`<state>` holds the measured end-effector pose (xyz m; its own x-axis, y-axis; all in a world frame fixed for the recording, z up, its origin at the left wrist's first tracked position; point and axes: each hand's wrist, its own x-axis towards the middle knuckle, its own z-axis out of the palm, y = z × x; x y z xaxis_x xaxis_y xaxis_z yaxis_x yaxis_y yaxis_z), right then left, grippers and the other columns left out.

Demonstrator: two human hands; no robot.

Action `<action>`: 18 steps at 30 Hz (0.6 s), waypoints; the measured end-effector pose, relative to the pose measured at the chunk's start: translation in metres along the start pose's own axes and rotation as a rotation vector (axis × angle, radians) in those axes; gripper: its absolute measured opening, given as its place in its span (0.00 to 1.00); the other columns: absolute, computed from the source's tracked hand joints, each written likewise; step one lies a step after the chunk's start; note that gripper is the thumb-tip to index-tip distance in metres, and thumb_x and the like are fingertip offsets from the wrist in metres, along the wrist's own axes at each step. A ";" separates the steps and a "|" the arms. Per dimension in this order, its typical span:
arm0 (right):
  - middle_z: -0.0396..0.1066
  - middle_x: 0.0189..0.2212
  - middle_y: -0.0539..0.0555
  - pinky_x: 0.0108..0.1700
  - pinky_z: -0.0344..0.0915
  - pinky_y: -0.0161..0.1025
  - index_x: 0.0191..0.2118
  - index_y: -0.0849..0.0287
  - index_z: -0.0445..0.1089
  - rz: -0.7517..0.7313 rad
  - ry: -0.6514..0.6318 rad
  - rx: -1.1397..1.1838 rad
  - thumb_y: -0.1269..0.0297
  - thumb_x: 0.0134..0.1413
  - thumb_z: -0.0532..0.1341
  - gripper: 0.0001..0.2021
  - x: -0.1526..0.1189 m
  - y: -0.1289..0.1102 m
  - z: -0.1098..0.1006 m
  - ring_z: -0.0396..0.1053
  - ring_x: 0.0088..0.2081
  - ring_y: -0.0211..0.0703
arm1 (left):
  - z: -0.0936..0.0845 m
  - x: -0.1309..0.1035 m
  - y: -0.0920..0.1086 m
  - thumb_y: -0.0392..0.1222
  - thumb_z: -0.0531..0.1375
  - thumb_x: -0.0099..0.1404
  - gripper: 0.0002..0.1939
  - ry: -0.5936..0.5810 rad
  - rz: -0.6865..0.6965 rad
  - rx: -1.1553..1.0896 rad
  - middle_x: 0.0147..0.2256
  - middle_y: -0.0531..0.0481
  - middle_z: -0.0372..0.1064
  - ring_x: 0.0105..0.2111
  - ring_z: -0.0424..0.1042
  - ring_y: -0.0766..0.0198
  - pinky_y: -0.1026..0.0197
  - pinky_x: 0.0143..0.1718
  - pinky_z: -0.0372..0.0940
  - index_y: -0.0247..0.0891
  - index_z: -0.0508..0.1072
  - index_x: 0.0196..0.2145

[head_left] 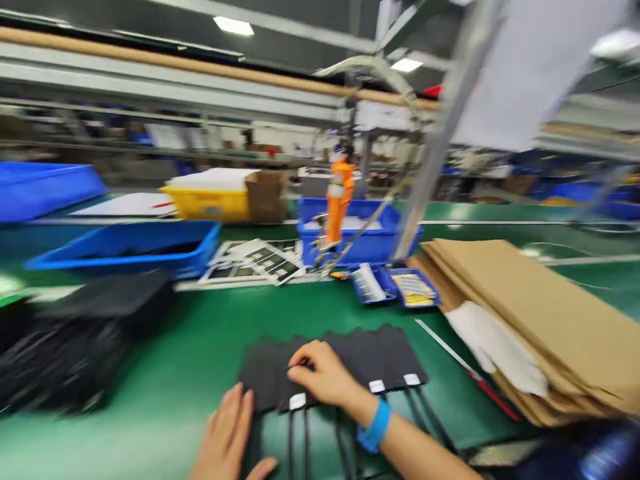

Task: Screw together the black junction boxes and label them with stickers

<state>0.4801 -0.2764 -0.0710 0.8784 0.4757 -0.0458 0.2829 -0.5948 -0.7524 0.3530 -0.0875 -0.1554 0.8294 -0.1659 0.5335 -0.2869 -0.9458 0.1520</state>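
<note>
Several flat black panels (pixel 385 353) lie side by side in a row on the green table. Small white labels (pixel 411 380) sit near their lower edges, and thin black straps or cords (pixel 291 443) run from there toward me. Over the row is my right hand (pixel 323 373), a blue band on its wrist, thumb and forefinger closed in a pinch. Whatever lies between those fingertips is too small to make out. At the row's lower left corner my left hand (pixel 227 433) is open, its fingers stretched out and the tips touching or very near the leftmost panel.
A blurred black pile (pixel 75 340) lies left. Behind stand a blue tray (pixel 135 247), printed sheets (pixel 260 260), a blue bin (pixel 365 240) and small blue boxes (pixel 415 288). An orange tool (pixel 339 200) hangs there. Right are cardboard sheets (pixel 540 313), a white glove (pixel 495 347) and a red-handled blade (pixel 493 397).
</note>
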 end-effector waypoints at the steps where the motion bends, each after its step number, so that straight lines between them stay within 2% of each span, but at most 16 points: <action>1: 0.74 0.38 0.54 0.48 0.62 0.41 0.36 0.58 0.75 -0.008 -0.019 0.034 0.67 0.56 0.60 0.06 0.000 0.001 0.001 0.69 0.44 0.44 | -0.007 -0.006 0.003 0.52 0.58 0.67 0.44 -0.050 -0.010 0.040 0.64 0.34 0.55 0.61 0.62 0.41 0.40 0.57 0.63 0.39 0.36 0.70; 3: 0.74 0.37 0.56 0.47 0.62 0.43 0.37 0.58 0.74 -0.016 -0.081 0.100 0.65 0.58 0.56 0.09 0.006 0.005 0.002 0.68 0.43 0.45 | -0.022 -0.010 0.012 0.52 0.55 0.70 0.41 -0.161 -0.032 0.002 0.64 0.31 0.56 0.64 0.57 0.41 0.30 0.64 0.45 0.34 0.39 0.70; 4: 0.73 0.38 0.57 0.45 0.62 0.43 0.38 0.58 0.74 -0.019 -0.123 0.131 0.61 0.58 0.55 0.11 0.010 0.006 0.003 0.68 0.42 0.46 | -0.028 -0.009 0.016 0.50 0.54 0.72 0.36 -0.238 -0.030 -0.077 0.63 0.33 0.59 0.64 0.56 0.44 0.28 0.65 0.36 0.35 0.44 0.69; 5: 0.73 0.38 0.57 0.43 0.62 0.44 0.39 0.57 0.74 -0.021 -0.165 0.157 0.57 0.58 0.54 0.13 0.014 0.006 0.004 0.68 0.40 0.46 | -0.033 -0.008 0.019 0.50 0.53 0.73 0.29 -0.294 0.025 -0.206 0.59 0.38 0.66 0.63 0.59 0.47 0.28 0.65 0.31 0.39 0.54 0.66; 6: 0.72 0.38 0.57 0.43 0.62 0.45 0.39 0.57 0.74 -0.023 -0.199 0.174 0.54 0.58 0.54 0.15 0.017 0.005 0.006 0.68 0.40 0.47 | -0.038 -0.007 0.021 0.48 0.53 0.73 0.21 -0.300 0.016 -0.332 0.54 0.44 0.72 0.61 0.63 0.51 0.31 0.66 0.31 0.42 0.64 0.61; 7: 0.72 0.38 0.57 0.42 0.61 0.45 0.37 0.56 0.74 -0.026 -0.224 0.183 0.52 0.57 0.54 0.16 0.020 0.003 0.008 0.67 0.40 0.48 | -0.041 -0.006 0.022 0.46 0.53 0.73 0.15 -0.232 -0.031 -0.421 0.48 0.47 0.76 0.58 0.68 0.54 0.34 0.68 0.34 0.43 0.70 0.54; 9: 0.71 0.36 0.57 0.44 0.60 0.47 0.33 0.55 0.75 -0.037 -0.247 0.172 0.50 0.55 0.56 0.16 0.022 -0.002 0.015 0.67 0.41 0.49 | -0.044 -0.009 0.022 0.42 0.55 0.71 0.10 -0.038 -0.181 -0.458 0.44 0.47 0.78 0.53 0.72 0.56 0.39 0.67 0.47 0.41 0.74 0.44; 11: 0.71 0.36 0.56 0.48 0.59 0.49 0.28 0.55 0.74 -0.057 -0.236 0.128 0.52 0.53 0.58 0.14 0.021 -0.008 0.024 0.65 0.43 0.50 | -0.042 -0.013 0.019 0.44 0.57 0.69 0.11 0.094 -0.307 -0.372 0.49 0.42 0.74 0.53 0.71 0.54 0.41 0.63 0.57 0.39 0.73 0.46; 14: 0.70 0.38 0.57 0.53 0.56 0.53 0.26 0.54 0.73 -0.071 -0.196 0.044 0.54 0.53 0.59 0.12 0.017 -0.013 0.037 0.63 0.46 0.52 | -0.032 -0.016 0.014 0.52 0.58 0.69 0.22 0.086 -0.319 -0.310 0.55 0.37 0.68 0.56 0.68 0.52 0.42 0.61 0.61 0.36 0.68 0.54; 18: 0.70 0.41 0.56 0.53 0.53 0.57 0.25 0.52 0.74 -0.008 -0.162 -0.046 0.54 0.53 0.58 0.13 0.010 -0.015 0.047 0.62 0.48 0.55 | -0.024 -0.016 0.011 0.60 0.55 0.69 0.32 0.048 -0.241 -0.260 0.56 0.34 0.68 0.59 0.65 0.50 0.41 0.61 0.61 0.32 0.63 0.59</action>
<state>0.4668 -0.2320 -0.0907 0.8033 0.5769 -0.1479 0.3104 -0.6175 -0.7227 0.3246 -0.0888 -0.1422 0.8664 0.0730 0.4940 -0.2029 -0.8525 0.4817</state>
